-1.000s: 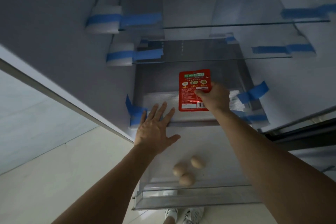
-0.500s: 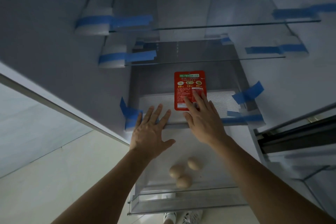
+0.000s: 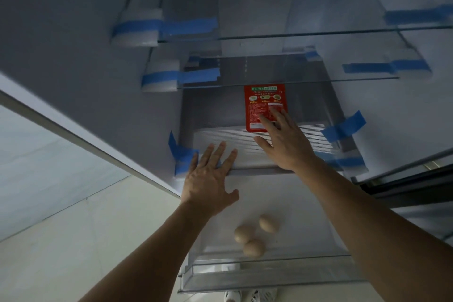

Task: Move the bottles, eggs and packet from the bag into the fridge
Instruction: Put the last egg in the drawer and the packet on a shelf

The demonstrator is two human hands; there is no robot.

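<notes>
A red packet point(image 3: 262, 103) lies flat on the ribbed white shelf point(image 3: 220, 137) low inside the open fridge. My right hand point(image 3: 285, 141) rests with straight fingers on the packet's near right corner, covering part of it. My left hand point(image 3: 208, 179) lies flat and spread on the shelf's front left edge, holding nothing. Three brown eggs point(image 3: 252, 235) sit loose in the pulled-out clear drawer point(image 3: 269, 277) below my arms. No bottles or bag are in view.
Two glass shelves point(image 3: 294, 34) span the fridge above the packet, held by blue tape point(image 3: 186, 27) and white foam blocks point(image 3: 137, 32). The grey fridge wall point(image 3: 73, 56) is at left, pale floor point(image 3: 61, 240) below it, and a dark door edge point(image 3: 404, 184) at right.
My right hand let go of the packet, flattened and slid it deeper onto the shelf. The left hand stayed on the shelf edge. The eggs did not move.
</notes>
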